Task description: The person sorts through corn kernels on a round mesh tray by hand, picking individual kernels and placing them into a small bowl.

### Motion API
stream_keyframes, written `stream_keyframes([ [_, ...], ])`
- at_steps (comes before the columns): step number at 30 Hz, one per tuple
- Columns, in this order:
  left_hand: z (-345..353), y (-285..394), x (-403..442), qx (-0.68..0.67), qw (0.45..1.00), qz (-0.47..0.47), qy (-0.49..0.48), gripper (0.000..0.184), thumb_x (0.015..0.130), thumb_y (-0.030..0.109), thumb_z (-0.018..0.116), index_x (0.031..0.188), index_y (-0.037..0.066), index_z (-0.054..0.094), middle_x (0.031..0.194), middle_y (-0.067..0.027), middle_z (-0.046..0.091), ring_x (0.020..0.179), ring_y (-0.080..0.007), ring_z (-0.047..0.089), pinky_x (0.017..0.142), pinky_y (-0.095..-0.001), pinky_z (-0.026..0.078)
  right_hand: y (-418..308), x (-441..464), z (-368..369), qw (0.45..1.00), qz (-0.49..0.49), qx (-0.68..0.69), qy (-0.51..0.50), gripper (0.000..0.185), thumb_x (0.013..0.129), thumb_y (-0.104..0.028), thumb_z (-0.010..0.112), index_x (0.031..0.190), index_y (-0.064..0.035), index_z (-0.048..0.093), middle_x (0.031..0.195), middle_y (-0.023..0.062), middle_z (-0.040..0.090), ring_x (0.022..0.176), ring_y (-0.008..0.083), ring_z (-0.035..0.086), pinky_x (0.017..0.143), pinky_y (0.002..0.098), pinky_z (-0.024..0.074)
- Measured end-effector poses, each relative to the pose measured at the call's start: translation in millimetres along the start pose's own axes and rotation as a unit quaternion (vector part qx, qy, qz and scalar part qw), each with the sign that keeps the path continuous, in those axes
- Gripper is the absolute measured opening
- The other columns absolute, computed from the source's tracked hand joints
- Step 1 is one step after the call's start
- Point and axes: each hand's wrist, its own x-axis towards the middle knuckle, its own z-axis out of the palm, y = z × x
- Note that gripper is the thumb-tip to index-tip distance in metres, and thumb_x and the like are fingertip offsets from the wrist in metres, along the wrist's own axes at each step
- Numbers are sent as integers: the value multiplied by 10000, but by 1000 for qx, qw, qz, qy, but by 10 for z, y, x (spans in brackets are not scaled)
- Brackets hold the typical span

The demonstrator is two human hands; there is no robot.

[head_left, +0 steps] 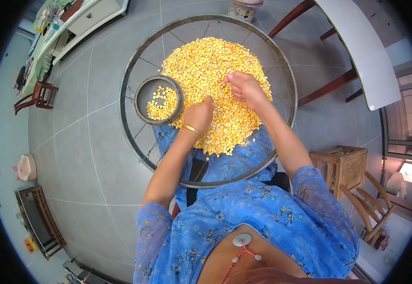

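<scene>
A heap of yellow corn kernels [220, 61] lies on a round mesh sieve [139, 52] with a dark rim, resting over my lap. My left hand [199, 115], with a gold bangle at its wrist, is curled closed at the heap's lower left; its fingertips are hidden. Over the heap's right side, my right hand [245, 87] is closed with thumb and finger together at its tip. What either hand holds is too small or hidden to tell. Beside my left hand, a round grey bowl [142, 92] stands on the sieve, with some kernels [163, 104] inside.
Grey tiles [73, 156] surround the sieve. A white-topped table [367, 42] with dark legs stands at upper right, a wooden chair [350, 170] at right. A small wooden stool [42, 94] is at left. A patterned bucket [244, 10] sits beyond the sieve's far rim.
</scene>
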Motion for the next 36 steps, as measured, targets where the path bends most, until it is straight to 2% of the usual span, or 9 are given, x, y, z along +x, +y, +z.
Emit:
stream_keyframes([
  [3,-116,-85,74,-297,952,-71,31,77,856,128,477,835,57,497,547,-43,530,429,-164,507,374,-309,370,204,132,-25,922,-115,-355,107,242,902,-255,517,911,-14,541,638,45,555,512,149,510,470,292,408],
  [7,-573,-105,102,-746,626,-226,-31,67,858,111,454,828,59,482,532,16,386,394,-72,304,357,-229,261,204,-17,200,745,-91,-650,125,171,845,-131,494,937,9,528,790,218,630,744,341,628,623,427,479],
  [9,-571,-191,83,-785,579,-217,-23,85,866,110,420,836,58,480,528,-2,367,398,-76,300,356,-226,244,217,-21,256,661,-33,-743,98,176,798,-49,463,948,31,508,765,215,635,729,346,636,645,451,484],
  [16,-533,-254,54,-882,447,-148,-8,178,920,179,376,821,69,474,563,-27,399,402,-101,314,356,-223,238,399,103,111,633,-103,-756,131,114,808,-96,531,856,1,494,654,184,610,623,353,615,589,463,473],
  [19,-533,-264,66,-891,422,-169,1,251,954,260,393,802,79,476,569,-26,400,409,-98,316,355,-223,238,279,163,-32,801,-196,-540,169,98,811,-87,521,785,6,529,618,125,599,540,268,585,504,389,461],
  [21,-544,-260,68,-865,464,-189,3,289,968,299,401,780,94,480,565,-5,383,422,-90,316,364,-217,240,-13,55,-120,991,-23,91,-98,132,834,-124,542,734,-39,553,552,34,498,437,145,464,406,295,371],
  [25,-356,-295,76,-829,525,-186,-52,264,948,274,454,774,77,480,572,8,425,435,-101,371,374,-234,300,-164,-33,-28,951,-45,297,-75,179,911,-182,438,802,-61,512,567,11,422,384,80,320,361,220,246],
  [28,-161,-82,68,-388,917,-60,66,246,883,260,536,819,31,475,577,-121,560,433,-218,514,456,-378,448,-159,-39,3,958,-45,276,-58,276,963,-273,390,814,-72,507,558,-8,403,376,66,296,353,217,220],
  [36,-2,239,-34,11,995,57,-78,79,849,111,442,865,36,460,559,-95,585,509,-256,610,430,-377,461,-146,-37,-21,975,-12,222,-26,293,972,-299,398,798,-89,506,491,-51,332,359,53,261,338,217,224],
])
